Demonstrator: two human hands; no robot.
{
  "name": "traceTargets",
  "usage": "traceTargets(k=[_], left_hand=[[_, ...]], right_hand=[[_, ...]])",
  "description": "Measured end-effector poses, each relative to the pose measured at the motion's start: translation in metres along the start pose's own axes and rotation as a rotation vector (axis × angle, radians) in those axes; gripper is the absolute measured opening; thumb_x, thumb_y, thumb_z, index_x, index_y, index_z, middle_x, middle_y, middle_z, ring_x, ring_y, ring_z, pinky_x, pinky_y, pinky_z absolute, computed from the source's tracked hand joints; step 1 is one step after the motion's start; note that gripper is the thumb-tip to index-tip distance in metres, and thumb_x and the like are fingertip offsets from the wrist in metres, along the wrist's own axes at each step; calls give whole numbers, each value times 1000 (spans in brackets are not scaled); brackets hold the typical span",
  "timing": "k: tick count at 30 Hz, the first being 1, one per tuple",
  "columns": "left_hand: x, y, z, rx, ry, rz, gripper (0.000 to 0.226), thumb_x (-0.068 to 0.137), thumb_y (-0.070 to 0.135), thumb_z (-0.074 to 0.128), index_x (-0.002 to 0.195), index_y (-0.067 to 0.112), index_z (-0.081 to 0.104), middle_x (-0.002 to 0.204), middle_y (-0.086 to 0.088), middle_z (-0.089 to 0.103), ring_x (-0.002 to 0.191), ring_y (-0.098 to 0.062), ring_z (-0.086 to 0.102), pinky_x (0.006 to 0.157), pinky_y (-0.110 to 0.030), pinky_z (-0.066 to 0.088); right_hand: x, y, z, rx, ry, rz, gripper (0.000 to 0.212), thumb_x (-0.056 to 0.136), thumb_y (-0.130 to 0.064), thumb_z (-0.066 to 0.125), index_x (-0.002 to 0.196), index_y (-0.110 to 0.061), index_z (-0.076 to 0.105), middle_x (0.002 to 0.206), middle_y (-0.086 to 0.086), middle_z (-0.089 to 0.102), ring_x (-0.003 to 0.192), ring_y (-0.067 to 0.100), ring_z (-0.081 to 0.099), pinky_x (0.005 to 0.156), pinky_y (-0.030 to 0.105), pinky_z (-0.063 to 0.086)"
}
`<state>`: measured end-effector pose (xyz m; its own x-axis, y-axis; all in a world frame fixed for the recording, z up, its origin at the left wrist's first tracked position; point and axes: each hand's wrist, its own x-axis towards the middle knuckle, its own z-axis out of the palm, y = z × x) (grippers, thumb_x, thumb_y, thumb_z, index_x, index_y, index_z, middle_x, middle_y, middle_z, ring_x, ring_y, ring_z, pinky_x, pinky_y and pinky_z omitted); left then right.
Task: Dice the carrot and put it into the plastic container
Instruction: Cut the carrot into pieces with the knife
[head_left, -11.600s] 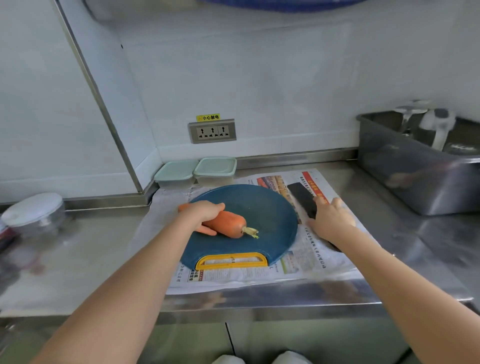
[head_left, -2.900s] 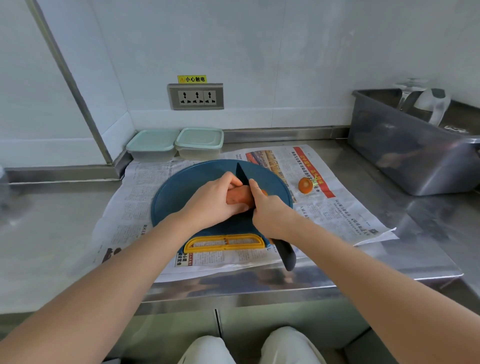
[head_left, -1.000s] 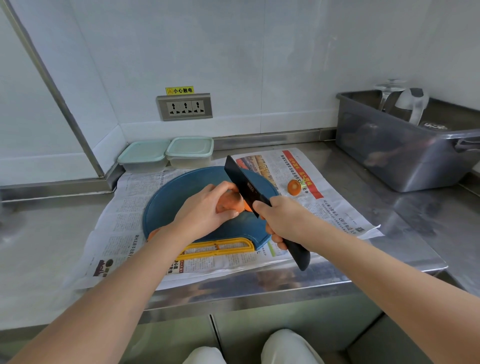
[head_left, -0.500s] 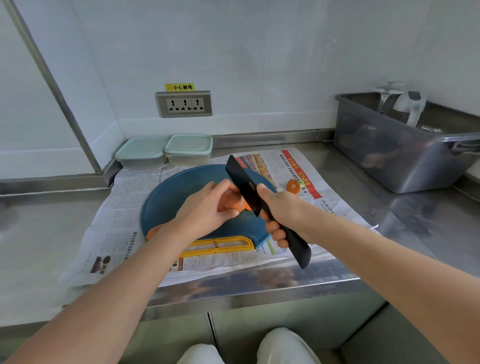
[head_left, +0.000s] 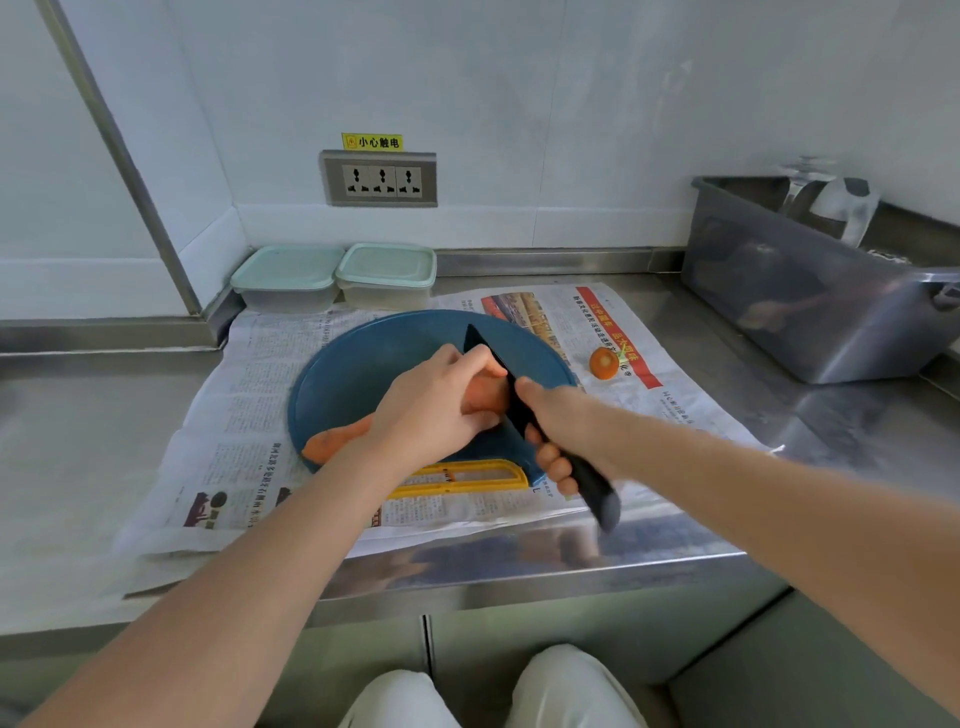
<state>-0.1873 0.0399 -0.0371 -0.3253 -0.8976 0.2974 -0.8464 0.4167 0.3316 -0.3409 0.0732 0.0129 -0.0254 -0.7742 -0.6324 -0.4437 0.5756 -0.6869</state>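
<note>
An orange carrot (head_left: 332, 442) lies across the round blue cutting board (head_left: 363, 364). My left hand (head_left: 441, 405) grips its thick end and hides most of it. My right hand (head_left: 558, 426) holds the handle of a black knife (head_left: 493, 358), whose blade is down against the carrot just right of my left fingers. The cut-off carrot top (head_left: 602, 362) lies on the newspaper to the right of the board. Two lidded plastic containers (head_left: 387, 273) (head_left: 285, 275) stand side by side against the back wall.
Newspaper (head_left: 249, 415) covers the steel counter under the board. A grey steel tub (head_left: 810, 291) with a tap stands at the right. A wall socket (head_left: 379, 179) sits above the containers. The counter's front edge (head_left: 467, 587) runs close below the board.
The knife blade has come down from its raised tilt onto the carrot beside my left fingers. My left hand keeps its hold on the carrot.
</note>
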Motion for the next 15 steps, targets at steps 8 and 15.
traceTargets(k=[8,15], left_hand=[[5,-13,-2,-83,-42,-32,44,83,47,65,120,40,43,109,5,52,96,-17,57,77,-33,48],[8,-15,-1,-92,-31,-28,39,82,46,67,111,38,42,111,5,57,98,-16,58,79,-33,49]], right_hand=[[14,5,1,110,-44,5,53,95,-59,36,68,-14,42,47,2,37,36,15,31,39,20,30],[6,-8,-18,109,-37,-96,53,97,-56,33,68,-13,43,47,1,39,35,14,32,36,19,32]])
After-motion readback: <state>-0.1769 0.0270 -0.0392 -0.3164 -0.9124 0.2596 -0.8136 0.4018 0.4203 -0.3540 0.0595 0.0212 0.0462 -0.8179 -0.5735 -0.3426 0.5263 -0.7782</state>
